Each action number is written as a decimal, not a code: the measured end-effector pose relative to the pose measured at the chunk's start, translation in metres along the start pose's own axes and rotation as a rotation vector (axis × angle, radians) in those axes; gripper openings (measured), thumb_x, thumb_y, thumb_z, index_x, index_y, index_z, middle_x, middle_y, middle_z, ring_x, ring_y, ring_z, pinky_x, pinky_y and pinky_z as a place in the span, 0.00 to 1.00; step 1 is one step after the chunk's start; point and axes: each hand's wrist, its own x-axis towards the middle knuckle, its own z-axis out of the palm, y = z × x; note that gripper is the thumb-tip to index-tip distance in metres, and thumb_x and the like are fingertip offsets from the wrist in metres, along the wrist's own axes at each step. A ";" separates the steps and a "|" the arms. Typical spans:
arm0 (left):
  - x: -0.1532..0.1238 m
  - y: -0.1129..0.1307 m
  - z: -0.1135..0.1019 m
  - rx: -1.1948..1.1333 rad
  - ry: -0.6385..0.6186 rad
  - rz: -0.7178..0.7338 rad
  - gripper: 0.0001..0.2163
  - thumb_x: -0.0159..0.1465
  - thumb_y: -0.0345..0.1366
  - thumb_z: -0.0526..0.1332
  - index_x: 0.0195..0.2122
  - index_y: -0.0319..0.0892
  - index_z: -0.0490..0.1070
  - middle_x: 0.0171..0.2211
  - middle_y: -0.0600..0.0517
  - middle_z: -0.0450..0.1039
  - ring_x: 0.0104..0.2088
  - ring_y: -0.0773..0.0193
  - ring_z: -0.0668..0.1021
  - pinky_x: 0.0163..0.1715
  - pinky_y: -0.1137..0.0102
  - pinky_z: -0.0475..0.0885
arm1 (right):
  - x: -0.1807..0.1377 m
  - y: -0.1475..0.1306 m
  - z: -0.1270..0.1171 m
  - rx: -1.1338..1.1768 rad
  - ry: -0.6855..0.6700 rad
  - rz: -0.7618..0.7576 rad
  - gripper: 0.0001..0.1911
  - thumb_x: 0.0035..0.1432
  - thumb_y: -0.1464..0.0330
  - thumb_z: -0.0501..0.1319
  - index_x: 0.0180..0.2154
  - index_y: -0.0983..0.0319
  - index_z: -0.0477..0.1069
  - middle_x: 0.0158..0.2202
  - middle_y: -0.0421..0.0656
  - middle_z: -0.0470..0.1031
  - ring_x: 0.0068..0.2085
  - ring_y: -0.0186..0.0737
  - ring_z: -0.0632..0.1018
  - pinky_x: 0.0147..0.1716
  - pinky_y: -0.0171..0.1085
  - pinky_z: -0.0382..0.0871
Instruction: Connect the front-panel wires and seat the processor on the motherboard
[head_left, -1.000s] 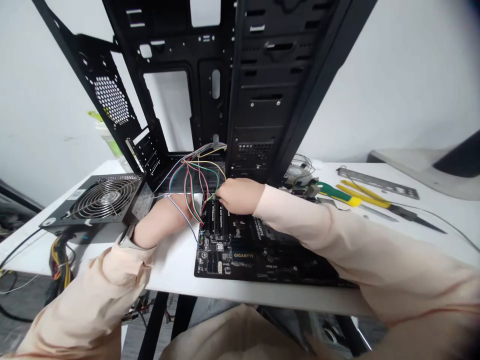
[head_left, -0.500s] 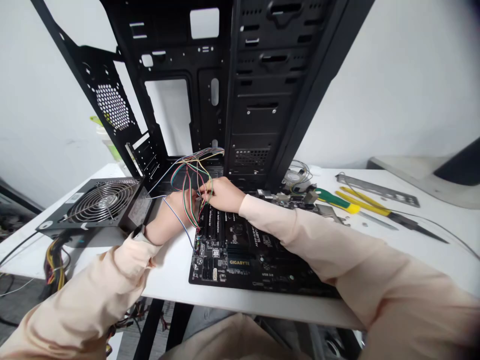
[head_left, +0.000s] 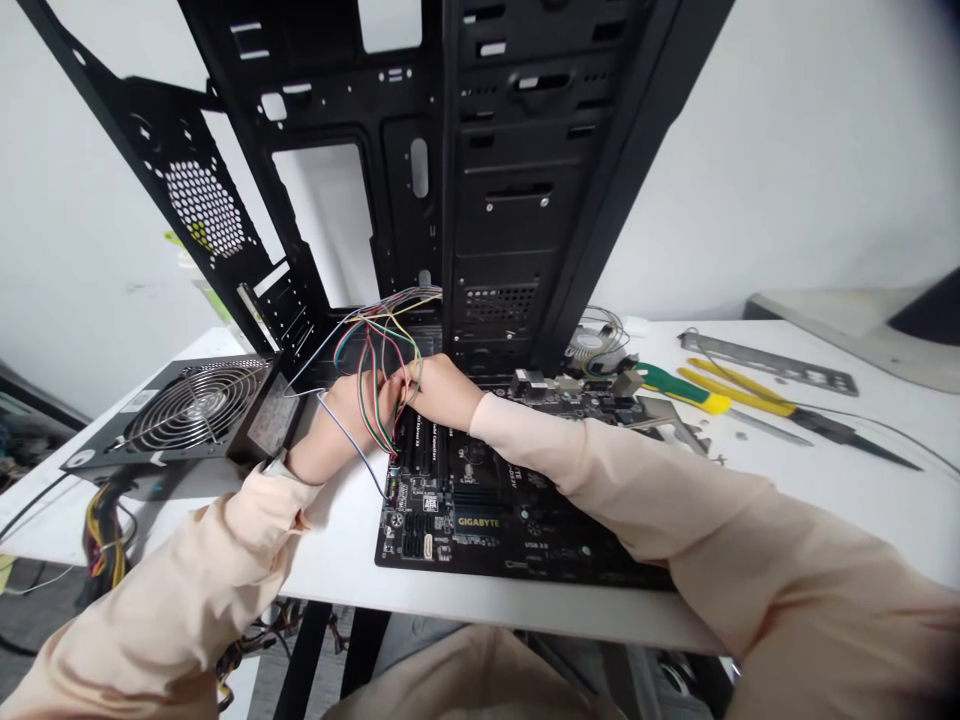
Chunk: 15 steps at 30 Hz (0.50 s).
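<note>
A bundle of thin coloured wires (head_left: 382, 345) runs from the black steel computer case (head_left: 510, 200) down to the motherboard's edge. My left hand (head_left: 349, 420) and my right hand (head_left: 442, 390) meet around these wires, and each seems to pinch them. The wires' exact ends are hidden by my fingers. My right forearm lies above the black GIGABYTE motherboard (head_left: 465, 510), which sits flat on the white table (head_left: 330, 570). My left hand is next to the board's left edge.
A black power supply with a fan grille (head_left: 199, 415) sits at left, its yellow and black cables (head_left: 101, 525) hanging below the table. At right lie a green-handled screwdriver (head_left: 671, 385), a yellow-handled tool (head_left: 739, 398), a metal I/O shield (head_left: 769, 365) and a CPU cooler (head_left: 596, 342).
My right hand has moved left from above the motherboard to the wires, closing in on my left hand. The view has also shifted slightly.
</note>
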 end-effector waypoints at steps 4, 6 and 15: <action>0.001 -0.001 0.006 -0.016 0.027 0.000 0.16 0.63 0.36 0.46 0.21 0.40 0.66 0.18 0.50 0.66 0.20 0.65 0.67 0.22 0.71 0.55 | 0.001 -0.006 -0.001 -0.043 -0.037 0.037 0.12 0.58 0.76 0.55 0.32 0.65 0.77 0.32 0.46 0.78 0.35 0.36 0.76 0.36 0.32 0.63; 0.001 -0.002 0.009 -0.032 0.030 0.000 0.16 0.63 0.36 0.45 0.21 0.40 0.65 0.19 0.49 0.66 0.20 0.65 0.67 0.22 0.70 0.56 | 0.003 -0.010 -0.004 -0.064 -0.058 0.067 0.12 0.58 0.75 0.54 0.31 0.67 0.77 0.32 0.49 0.78 0.35 0.38 0.76 0.36 0.33 0.63; -0.002 -0.004 0.002 -0.093 0.017 0.027 0.18 0.64 0.39 0.46 0.19 0.40 0.63 0.17 0.50 0.64 0.19 0.67 0.64 0.21 0.70 0.53 | 0.009 -0.019 -0.012 -0.092 -0.082 0.147 0.09 0.55 0.73 0.58 0.30 0.67 0.77 0.31 0.50 0.78 0.34 0.41 0.77 0.36 0.34 0.64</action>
